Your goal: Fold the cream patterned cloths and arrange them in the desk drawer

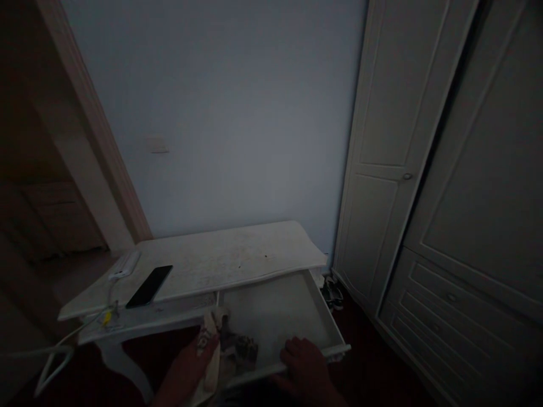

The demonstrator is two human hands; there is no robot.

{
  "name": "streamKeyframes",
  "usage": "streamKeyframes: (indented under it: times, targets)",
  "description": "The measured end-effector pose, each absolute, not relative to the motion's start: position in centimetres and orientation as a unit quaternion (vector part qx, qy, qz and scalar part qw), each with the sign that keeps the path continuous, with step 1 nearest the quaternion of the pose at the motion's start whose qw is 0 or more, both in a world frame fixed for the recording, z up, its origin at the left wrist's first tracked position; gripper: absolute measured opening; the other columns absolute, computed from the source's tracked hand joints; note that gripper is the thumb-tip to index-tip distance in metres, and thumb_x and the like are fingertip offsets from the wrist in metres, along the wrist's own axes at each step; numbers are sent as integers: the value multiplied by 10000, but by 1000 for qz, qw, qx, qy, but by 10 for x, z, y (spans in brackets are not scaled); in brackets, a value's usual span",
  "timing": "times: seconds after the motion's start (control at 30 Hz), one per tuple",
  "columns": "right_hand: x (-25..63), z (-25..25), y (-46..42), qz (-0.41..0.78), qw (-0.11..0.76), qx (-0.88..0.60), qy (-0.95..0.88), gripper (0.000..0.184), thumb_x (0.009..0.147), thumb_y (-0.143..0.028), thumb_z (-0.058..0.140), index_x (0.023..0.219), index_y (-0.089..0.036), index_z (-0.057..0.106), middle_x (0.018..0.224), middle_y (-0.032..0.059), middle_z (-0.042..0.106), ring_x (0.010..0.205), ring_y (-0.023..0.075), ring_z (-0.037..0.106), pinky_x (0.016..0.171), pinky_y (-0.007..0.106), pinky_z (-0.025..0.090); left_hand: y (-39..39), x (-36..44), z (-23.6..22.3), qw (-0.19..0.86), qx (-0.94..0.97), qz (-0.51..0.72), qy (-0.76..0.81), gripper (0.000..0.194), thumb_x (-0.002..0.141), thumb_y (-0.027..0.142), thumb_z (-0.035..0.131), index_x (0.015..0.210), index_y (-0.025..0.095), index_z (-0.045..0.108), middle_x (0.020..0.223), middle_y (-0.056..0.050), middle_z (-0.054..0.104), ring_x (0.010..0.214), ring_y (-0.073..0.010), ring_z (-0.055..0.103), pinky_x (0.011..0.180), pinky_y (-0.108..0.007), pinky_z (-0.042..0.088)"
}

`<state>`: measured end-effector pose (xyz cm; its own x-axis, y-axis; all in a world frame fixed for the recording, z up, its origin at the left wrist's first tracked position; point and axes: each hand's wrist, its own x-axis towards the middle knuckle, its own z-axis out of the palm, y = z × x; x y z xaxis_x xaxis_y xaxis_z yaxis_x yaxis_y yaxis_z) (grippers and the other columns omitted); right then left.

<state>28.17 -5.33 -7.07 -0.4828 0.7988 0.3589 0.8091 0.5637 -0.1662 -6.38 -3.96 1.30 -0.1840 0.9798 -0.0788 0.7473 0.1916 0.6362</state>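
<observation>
In the dim head view, a white drawer point(278, 311) is pulled out from the white table point(229, 249). My right hand point(306, 366) lies over the drawer's front edge, with its fingers curled inside it. My left hand point(190, 362) is closed on a pale piece of cloth point(214, 328) with dark printing, at the drawer's left side. Part of the cloth hangs over that side, and a dark patterned patch point(244, 346) beside it lies within the drawer's front left corner. I cannot tell whether that patch belongs to the same cloth.
On the table's left part lie a black phone point(149, 286) and a white power strip point(125, 264) with a cable. A yellow item point(106, 318) hangs at the left edge. Shoes point(332, 293) stand on the dark red floor, near a white wardrobe point(382, 186).
</observation>
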Motion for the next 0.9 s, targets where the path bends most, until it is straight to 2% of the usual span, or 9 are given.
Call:
streamKeyframes:
  times: [0.1, 0.2, 0.3, 0.4, 0.47, 0.6, 0.7, 0.8, 0.9]
  targets:
    - [281, -63, -55, 0, 181, -482, -857, 500, 890, -751, 678, 1010, -266, 692, 1058, 43, 738, 1004, 270, 655, 908, 395, 473, -42, -48, 36, 162, 671, 123, 713, 639, 965, 603, 499, 1414, 175, 652, 1357, -171, 740, 1258, -362, 695, 1073, -441, 501]
    - [281, -61, -55, 1, 177, -486, -856, 497, 881, -748, 689, 999, -265, 693, 1052, 44, 738, 1008, 267, 652, 900, 383, 474, -36, -17, 48, 42, 731, 16, 681, 602, 918, 417, 561, 1459, 161, 624, 1474, -214, 654, 1304, -377, 650, 1098, -488, 462]
    - [281, -64, -55, -5, 183, -486, -855, 526, 872, -777, 672, 1013, -271, 688, 1066, 40, 740, 1009, 267, 651, 902, 387, 475, -25, 13, 45, 26, 799, -39, 600, 581, 846, 320, 632, 1413, 200, 666, 1466, -187, 661, 1327, -363, 629, 1108, -483, 453]
    - [282, -68, -54, -15, 183, -475, -861, 555, 870, -800, 653, 1032, -270, 686, 1080, 44, 738, 1012, 267, 649, 891, 381, 476, -4, 27, 42, 26, 823, -91, 559, 398, 876, 291, 612, 1221, 164, 766, 1235, -204, 762, 1168, -377, 707, 1015, -500, 505]
    - [282, -71, -53, -22, 185, -471, -862, 553, 864, -791, 668, 1038, -267, 682, 1087, 47, 738, 1018, 268, 645, 892, 377, 477, 13, 29, 46, 8, 824, -102, 558, 342, 905, 206, 554, 1140, 117, 786, 1172, -231, 770, 1124, -387, 716, 990, -516, 504]
    - [282, -76, -52, -27, 186, -472, -862, 551, 842, -781, 699, 1031, -263, 673, 1072, 44, 738, 1005, 267, 648, 896, 383, 482, 43, 29, 57, -40, 823, -87, 560, 459, 938, 51, 416, 1277, 86, 723, 1368, -270, 680, 1312, -382, 607, 1100, -543, 409]
    - [282, -80, -52, -34, 205, -468, -859, 552, 849, -792, 680, 1025, -269, 673, 1055, 43, 739, 999, 268, 654, 909, 392, 486, 48, 34, 52, -55, 812, -92, 574, 485, 940, 52, 408, 1337, 91, 684, 1404, -278, 649, 1330, -391, 584, 1103, -571, 400]
    - [281, -83, -51, -39, 226, -468, -854, 543, 848, -789, 676, 1024, -275, 677, 1072, 45, 741, 1011, 273, 656, 905, 391, 487, 37, 45, 35, -27, 812, -117, 571, 425, 870, 152, 583, 1272, 103, 712, 1320, -260, 693, 1221, -412, 653, 1012, -564, 488]
    - [280, -81, -50, -27, 215, -466, -858, 531, 826, -777, 702, 1005, -277, 679, 1039, 37, 745, 971, 273, 658, 867, 387, 489, 20, 57, 16, 20, 836, -131, 533, 510, 772, 298, 722, 1261, 153, 717, 1286, -211, 719, 1129, -392, 705, 950, -517, 552]
